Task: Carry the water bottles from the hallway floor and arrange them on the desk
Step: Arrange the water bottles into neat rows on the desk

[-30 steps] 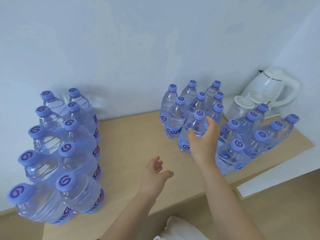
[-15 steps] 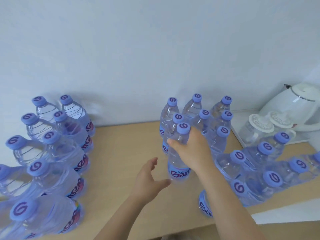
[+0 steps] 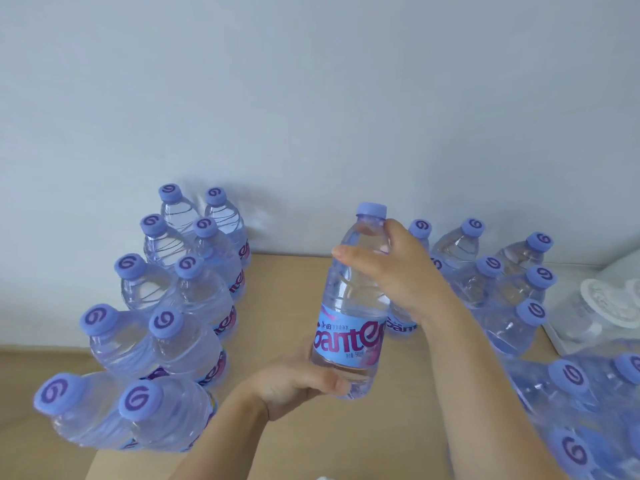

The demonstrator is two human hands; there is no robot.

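Pale, bare wall backs a light wood-grain desk. Far left, a double row of clear ribbed plastic bottles with lilac swirl-printed caps stands upright, packed touching. At centre, one bottle is held above the desk, long axis near vertical, cap uppermost. Left hand cups its base, fingers curled beneath the blue label. Right hand grips the shoulder just below the cap. Further right, a second cluster stands. Judgement: the open desk between the groups lies directly below, so both hands are equally placed to lower it.
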